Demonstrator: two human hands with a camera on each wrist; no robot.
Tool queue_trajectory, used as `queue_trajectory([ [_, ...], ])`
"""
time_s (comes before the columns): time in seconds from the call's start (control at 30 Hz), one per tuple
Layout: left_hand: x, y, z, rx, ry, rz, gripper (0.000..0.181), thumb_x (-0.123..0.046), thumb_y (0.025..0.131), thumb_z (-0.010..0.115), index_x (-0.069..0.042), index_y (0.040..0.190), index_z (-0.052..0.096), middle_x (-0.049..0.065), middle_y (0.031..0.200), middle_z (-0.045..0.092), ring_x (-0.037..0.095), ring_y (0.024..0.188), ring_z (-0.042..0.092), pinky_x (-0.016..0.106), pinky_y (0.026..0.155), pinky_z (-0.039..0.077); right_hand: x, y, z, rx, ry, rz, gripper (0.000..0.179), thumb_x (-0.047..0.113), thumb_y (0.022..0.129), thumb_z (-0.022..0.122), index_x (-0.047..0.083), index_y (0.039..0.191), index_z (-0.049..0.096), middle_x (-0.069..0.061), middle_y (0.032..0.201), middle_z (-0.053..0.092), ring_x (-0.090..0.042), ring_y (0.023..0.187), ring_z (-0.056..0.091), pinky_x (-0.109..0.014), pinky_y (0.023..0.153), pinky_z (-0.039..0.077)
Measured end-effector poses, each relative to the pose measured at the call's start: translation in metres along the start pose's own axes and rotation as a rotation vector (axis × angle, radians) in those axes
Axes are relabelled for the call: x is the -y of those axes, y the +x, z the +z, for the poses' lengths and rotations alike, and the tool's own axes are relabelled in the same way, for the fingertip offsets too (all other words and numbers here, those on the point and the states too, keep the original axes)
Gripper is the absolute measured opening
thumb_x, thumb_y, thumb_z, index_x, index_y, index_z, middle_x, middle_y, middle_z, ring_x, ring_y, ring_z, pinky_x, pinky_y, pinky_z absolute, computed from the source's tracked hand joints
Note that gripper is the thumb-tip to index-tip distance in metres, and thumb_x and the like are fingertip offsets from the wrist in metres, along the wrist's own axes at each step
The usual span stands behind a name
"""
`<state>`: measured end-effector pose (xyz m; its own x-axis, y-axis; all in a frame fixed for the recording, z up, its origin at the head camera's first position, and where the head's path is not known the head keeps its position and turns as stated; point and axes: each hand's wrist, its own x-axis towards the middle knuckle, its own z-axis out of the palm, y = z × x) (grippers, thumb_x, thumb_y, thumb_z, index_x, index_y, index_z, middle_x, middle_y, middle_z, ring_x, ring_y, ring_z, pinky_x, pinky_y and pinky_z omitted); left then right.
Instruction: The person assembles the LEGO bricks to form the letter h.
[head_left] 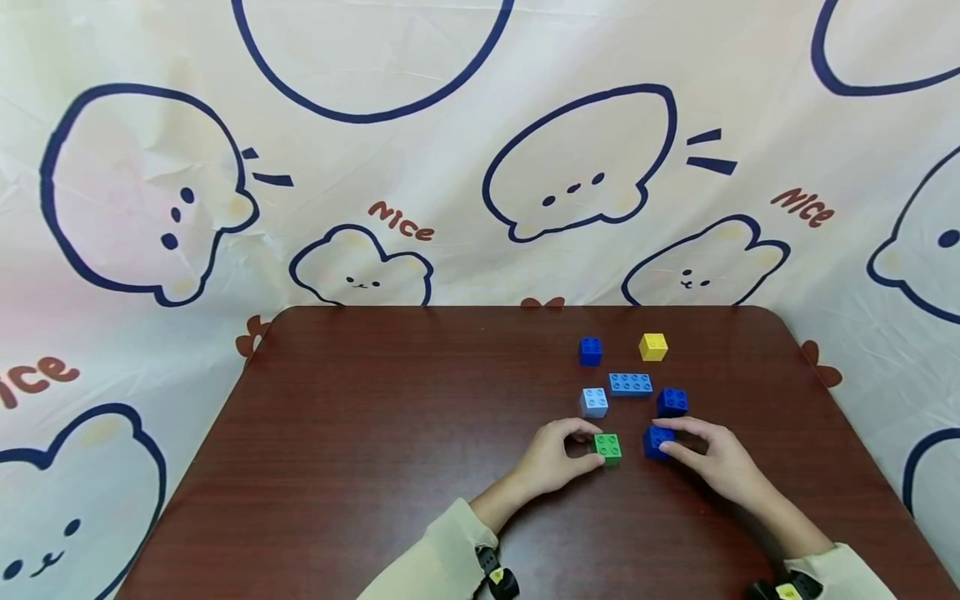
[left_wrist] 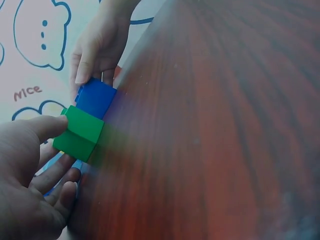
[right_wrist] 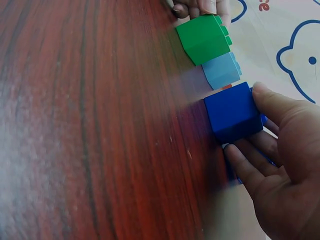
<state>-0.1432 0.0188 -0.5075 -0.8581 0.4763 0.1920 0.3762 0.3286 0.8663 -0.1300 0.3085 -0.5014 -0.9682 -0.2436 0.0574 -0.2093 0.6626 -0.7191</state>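
Note:
My left hand (head_left: pixel 552 457) pinches a green toy brick (head_left: pixel 607 449) between thumb and fingers, close over the dark wooden table. To its right, my right hand (head_left: pixel 716 460) pinches a dark blue brick (head_left: pixel 657 442) by its right side. A short gap separates the two held bricks in the head view. The left wrist view shows the thumb on the near side of the green brick (left_wrist: pixel 80 134). In the right wrist view, thumb and fingers bracket the blue brick (right_wrist: pixel 234 112), studs turned away.
Behind the hands lie a light blue brick (head_left: pixel 594 402), a longer blue brick (head_left: pixel 630 384), a dark blue brick (head_left: pixel 672 402), another dark blue brick (head_left: pixel 590 351) and a yellow brick (head_left: pixel 653 347). A printed cloth (head_left: pixel 465 167) hangs beyond the table (head_left: pixel 360 433).

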Motion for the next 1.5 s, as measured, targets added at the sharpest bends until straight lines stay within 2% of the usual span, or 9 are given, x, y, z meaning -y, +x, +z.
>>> queue_trajectory([
  [0.1,0.002,0.002,-0.001,-0.004,-0.020,0.002,0.029,-0.011,0.088,0.081,-0.005,0.115,0.073,0.006,0.107,0.074,0.020,0.098,0.068,0.024,0.088,0.053,0.001,0.001,-0.001,0.009,0.017,-0.015,0.035,0.020,0.096,0.072,0.011,0.130,0.069,-0.020,0.129,0.065,-0.030,0.106,0.068,-0.037,0.084,0.059],
  [0.17,0.003,0.002,-0.002,-0.012,-0.033,0.003,0.029,-0.010,0.087,0.081,-0.005,0.115,0.073,0.007,0.107,0.074,0.020,0.098,0.069,0.024,0.088,0.053,0.001,0.001,-0.001,0.012,0.022,-0.021,0.037,0.020,0.096,0.073,0.010,0.131,0.069,-0.021,0.129,0.065,-0.031,0.106,0.068,-0.038,0.084,0.059],
  [0.4,0.005,0.003,-0.003,-0.011,-0.061,-0.023,0.030,-0.010,0.086,0.082,-0.006,0.115,0.074,0.004,0.107,0.074,0.018,0.098,0.068,0.022,0.087,0.052,0.001,0.002,0.001,0.007,0.020,-0.008,0.037,0.022,0.096,0.074,0.010,0.131,0.069,-0.018,0.128,0.066,-0.027,0.106,0.068,-0.022,0.082,0.055],
  [0.7,0.005,0.002,-0.002,0.003,-0.068,-0.045,0.031,-0.011,0.087,0.082,-0.007,0.116,0.074,0.005,0.107,0.074,0.016,0.099,0.067,0.022,0.088,0.052,0.015,0.004,0.001,0.009,0.101,-0.024,0.035,0.014,0.094,0.074,0.009,0.128,0.069,-0.019,0.126,0.066,-0.017,0.103,0.070,-0.031,0.081,0.059],
  [0.9,0.006,0.002,-0.002,0.000,-0.071,-0.045,0.030,-0.011,0.087,0.082,-0.007,0.115,0.074,0.004,0.107,0.074,0.013,0.098,0.067,0.022,0.088,0.052,0.026,0.003,0.001,0.019,0.153,-0.021,0.033,0.018,0.097,0.071,0.010,0.129,0.068,-0.018,0.129,0.064,-0.026,0.108,0.069,-0.033,0.082,0.060],
  [1.0,0.005,0.003,-0.002,-0.005,-0.071,-0.044,0.030,-0.012,0.086,0.083,-0.007,0.115,0.074,0.004,0.106,0.074,0.012,0.098,0.066,0.022,0.088,0.051,0.032,0.003,0.002,0.027,0.176,-0.027,0.032,0.020,0.099,0.069,0.012,0.129,0.067,-0.016,0.129,0.064,-0.027,0.108,0.068,-0.031,0.082,0.059],
  [1.23,0.006,0.002,-0.002,-0.001,-0.080,-0.054,0.030,-0.013,0.087,0.082,-0.007,0.115,0.074,0.004,0.109,0.074,0.015,0.100,0.067,0.023,0.089,0.052,0.044,0.006,0.009,0.033,0.231,-0.086,0.029,0.017,0.099,0.069,0.012,0.128,0.068,-0.011,0.126,0.066,-0.012,0.106,0.067,-0.023,0.082,0.056],
  [1.5,0.007,0.002,-0.003,0.000,-0.083,-0.048,0.029,-0.013,0.088,0.081,-0.007,0.115,0.074,0.004,0.109,0.074,0.015,0.100,0.067,0.025,0.090,0.052,0.051,0.010,0.020,0.052,0.268,-0.091,0.029,0.018,0.099,0.068,0.011,0.128,0.068,-0.011,0.126,0.067,-0.016,0.106,0.068,-0.023,0.083,0.056],
])
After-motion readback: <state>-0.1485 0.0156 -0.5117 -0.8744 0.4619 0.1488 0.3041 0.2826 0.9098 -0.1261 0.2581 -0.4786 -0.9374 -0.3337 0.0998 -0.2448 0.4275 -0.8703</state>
